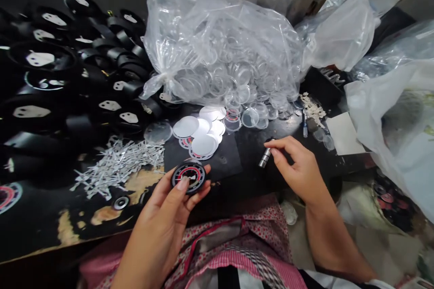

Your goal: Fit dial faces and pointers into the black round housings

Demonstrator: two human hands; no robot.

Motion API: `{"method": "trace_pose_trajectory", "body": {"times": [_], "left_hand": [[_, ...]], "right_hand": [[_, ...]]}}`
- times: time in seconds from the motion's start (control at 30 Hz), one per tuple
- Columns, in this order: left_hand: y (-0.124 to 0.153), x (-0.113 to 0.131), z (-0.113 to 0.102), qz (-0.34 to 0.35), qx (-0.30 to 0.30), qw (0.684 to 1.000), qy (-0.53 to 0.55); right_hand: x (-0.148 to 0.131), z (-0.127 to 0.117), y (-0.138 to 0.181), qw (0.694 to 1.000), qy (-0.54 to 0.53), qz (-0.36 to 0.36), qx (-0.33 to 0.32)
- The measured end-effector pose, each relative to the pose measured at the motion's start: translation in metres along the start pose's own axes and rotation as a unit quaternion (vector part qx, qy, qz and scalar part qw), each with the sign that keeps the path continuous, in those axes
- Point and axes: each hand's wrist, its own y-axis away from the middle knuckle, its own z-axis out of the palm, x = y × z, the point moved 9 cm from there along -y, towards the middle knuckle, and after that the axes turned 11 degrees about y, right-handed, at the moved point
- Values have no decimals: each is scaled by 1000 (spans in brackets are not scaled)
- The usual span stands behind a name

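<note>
My left hand holds a round black gauge with a red and white dial, its thumb resting on the dial face. Over the table to the right, my right hand pinches the upper end of a short metal rod with ringed grooves. Just beyond the gauge lie several white discs, some showing printed dial faces. Left of them is a heap of small silver pointers. A small black ring with a pale centre sits near the front edge.
A large clear bag spills transparent round covers across the back. Black round housings are piled at the left. On the right are a blue screwdriver, a white card and a white plastic bag. The table edge is worn.
</note>
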Motion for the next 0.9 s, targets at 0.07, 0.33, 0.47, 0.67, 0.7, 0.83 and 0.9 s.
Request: {"method": "trace_pose_trajectory", "body": {"times": [0.07, 0.33, 0.47, 0.67, 0.7, 0.83, 0.9], "left_hand": [[2, -2, 2, -11, -9, 1000, -1], [11, 11, -1, 70, 3, 993, -91], [14, 25, -3, 146, -2, 976, -161], [14, 27, -2, 164, -17, 966, -197], [14, 27, -2, 159, -16, 968, -191], [13, 28, -4, 156, 0, 972, -175], [14, 30, -4, 164, 12, 970, -178]], "right_hand": [[-18, 8, 0, 998, -27, -42, -38], [-105, 51, -4, 979, -28, -165, -118], [-112, 59, -7, 983, 12, -157, -90], [-110, 63, -11, 987, -3, -136, -79], [-111, 65, -11, 987, -4, -139, -86], [-111, 67, -9, 985, 12, -152, -83], [-112, 67, -8, 985, 19, -152, -73]]}}
